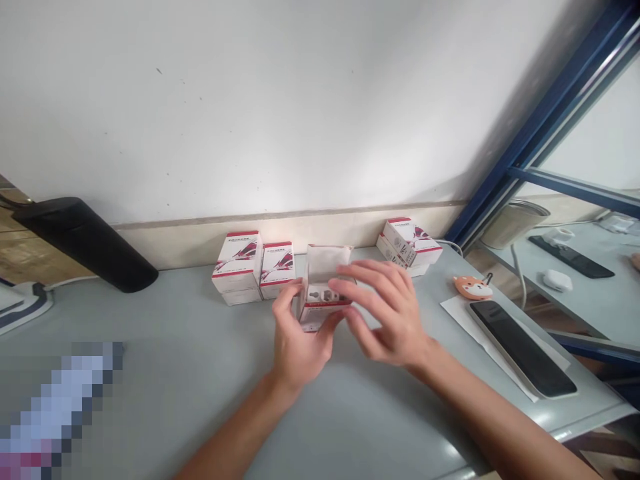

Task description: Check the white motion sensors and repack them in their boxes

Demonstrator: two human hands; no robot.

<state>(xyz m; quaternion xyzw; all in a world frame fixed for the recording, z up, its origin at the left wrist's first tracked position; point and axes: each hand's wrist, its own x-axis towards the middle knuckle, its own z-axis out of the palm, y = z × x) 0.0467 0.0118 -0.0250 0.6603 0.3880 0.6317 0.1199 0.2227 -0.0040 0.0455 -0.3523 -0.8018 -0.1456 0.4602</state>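
A small white-and-red cardboard box stands with its lid flap raised, in the middle of the desk. My left hand grips it from the near side, the thumb along its front and the fingers at its left. Inside the open top, small round grey and dark parts show; I cannot make out their kind. My right hand is at the box's right side, its fingers bent and apart over the opening. Whether those fingertips touch the box or its contents is unclear.
Similar closed boxes stand by the wall, left and right. A black cylindrical case leans at the left. An orange dog-face case and a phone lie at the right, with paper under the phone. A blue frame borders the right.
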